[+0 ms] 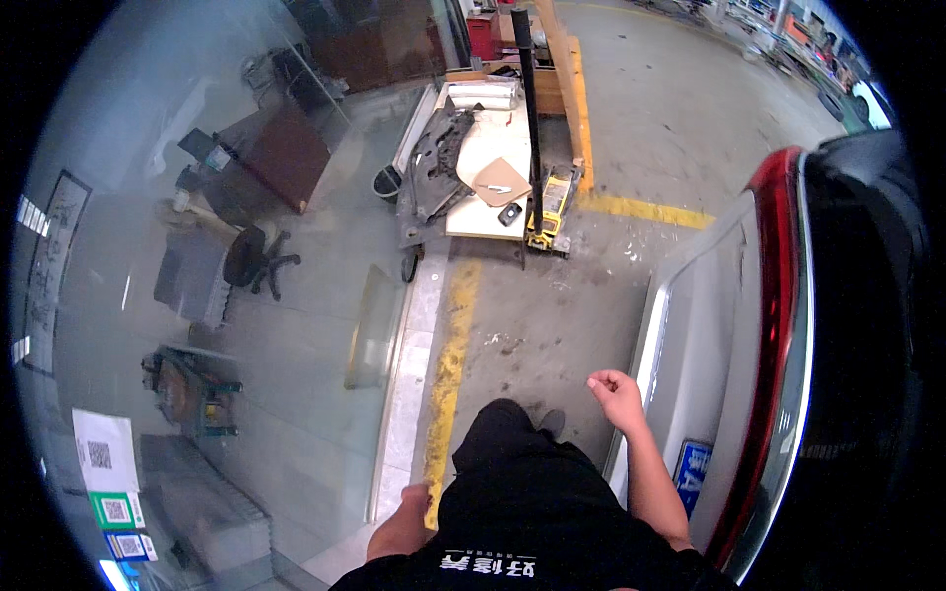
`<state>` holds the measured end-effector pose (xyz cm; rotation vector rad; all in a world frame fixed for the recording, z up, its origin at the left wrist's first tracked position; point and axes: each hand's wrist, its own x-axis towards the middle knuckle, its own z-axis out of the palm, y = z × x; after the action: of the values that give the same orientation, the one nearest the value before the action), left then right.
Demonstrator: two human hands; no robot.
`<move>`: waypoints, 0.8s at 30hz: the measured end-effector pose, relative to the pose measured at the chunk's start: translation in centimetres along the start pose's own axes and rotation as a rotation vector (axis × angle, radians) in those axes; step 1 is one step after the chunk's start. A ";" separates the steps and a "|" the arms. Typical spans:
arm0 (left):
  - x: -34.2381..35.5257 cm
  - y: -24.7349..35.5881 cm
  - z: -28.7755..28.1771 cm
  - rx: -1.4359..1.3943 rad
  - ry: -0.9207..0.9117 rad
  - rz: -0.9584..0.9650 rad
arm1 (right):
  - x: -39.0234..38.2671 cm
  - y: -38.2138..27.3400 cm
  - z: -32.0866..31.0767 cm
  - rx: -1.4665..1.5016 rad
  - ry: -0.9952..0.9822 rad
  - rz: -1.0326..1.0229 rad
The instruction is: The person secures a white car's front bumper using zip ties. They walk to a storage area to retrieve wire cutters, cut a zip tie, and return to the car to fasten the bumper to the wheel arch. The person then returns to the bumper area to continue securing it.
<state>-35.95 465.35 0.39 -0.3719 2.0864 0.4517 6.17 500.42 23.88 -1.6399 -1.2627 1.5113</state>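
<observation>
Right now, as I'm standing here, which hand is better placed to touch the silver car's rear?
Likely your right hand: it's held forward, on the same side as the silver car's rear. Your left hand is on your body's other side, toward the yellow floor line.

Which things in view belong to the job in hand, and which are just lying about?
Likely the job:
- silver car, nearest the right hand

Apparently lying about:
- black plastic part, on the table
- brown sheet
- yellow floor jack
</observation>
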 end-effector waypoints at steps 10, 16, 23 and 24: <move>5.7 25.2 16.1 -0.111 -0.068 0.076 | 26.6 -9.9 -6.8 -0.006 0.099 0.064; 0.2 61.3 38.4 0.663 -0.253 0.820 | 41.6 -20.1 -13.1 -0.003 0.237 0.091; -28.7 87.4 61.9 0.412 -0.746 1.361 | 57.6 -31.2 -25.7 0.175 0.522 -0.136; -32.1 89.3 64.4 0.393 -0.805 1.314 | 60.3 -33.9 -28.2 0.278 0.567 -0.233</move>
<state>-10.10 576.58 11.28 1.2876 1.2960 0.7327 19.52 573.23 33.94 -1.5229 -0.8516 0.9344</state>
